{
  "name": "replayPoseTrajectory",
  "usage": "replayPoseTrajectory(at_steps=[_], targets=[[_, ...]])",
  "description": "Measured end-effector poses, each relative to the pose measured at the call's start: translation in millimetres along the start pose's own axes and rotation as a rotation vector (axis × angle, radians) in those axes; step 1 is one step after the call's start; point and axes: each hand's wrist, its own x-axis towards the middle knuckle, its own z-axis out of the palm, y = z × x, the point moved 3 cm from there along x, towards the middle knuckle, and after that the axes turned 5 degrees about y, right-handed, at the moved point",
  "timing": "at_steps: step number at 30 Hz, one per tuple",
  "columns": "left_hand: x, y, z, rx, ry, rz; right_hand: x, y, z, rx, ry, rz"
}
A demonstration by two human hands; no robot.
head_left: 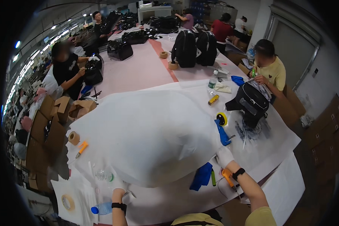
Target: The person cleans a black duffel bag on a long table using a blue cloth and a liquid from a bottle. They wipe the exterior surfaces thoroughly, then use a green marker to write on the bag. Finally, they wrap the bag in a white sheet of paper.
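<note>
A large translucent white plastic bag (147,128) billows across the middle of the table and hides what lies under it. At its lower left edge, my left hand (118,183), in a white glove, is closed on the plastic; its fingertips are partly hidden. A small metal tool (130,192) shows beside that hand, too small to name. My right hand (225,156), also gloved, grips the bag's right edge. Close to it lie a blue cloth (201,176), a green marker (213,177) and an orange-handled tool (228,178).
Rolls of tape (74,138), an orange cutter (81,149) and a blue-capped bottle (101,208) lie at left. To the right sit a black backpack (248,101) and a yellow tape roll (222,119). Black backpacks (184,49) stand farther back. Co-workers (271,67) stand around the table.
</note>
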Motion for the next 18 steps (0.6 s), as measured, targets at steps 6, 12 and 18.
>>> replayPoseTrajectory(at_steps=[6, 12, 18], targets=[[72.8, -34.5, -14.4, -0.368, 0.18, -0.276, 81.0, 10.5, 17.4, 0.446, 0.344, 0.758], [87.2, -47.8, 13.6, -0.227, -0.048, -0.314, 96.9, 90.9, 91.2, 0.797, 0.224, 0.416], [98.4, -54.6, 26.8, -0.182, -0.074, -0.417, 138.1, 68.9, 39.0, 0.745, 0.304, 0.585]])
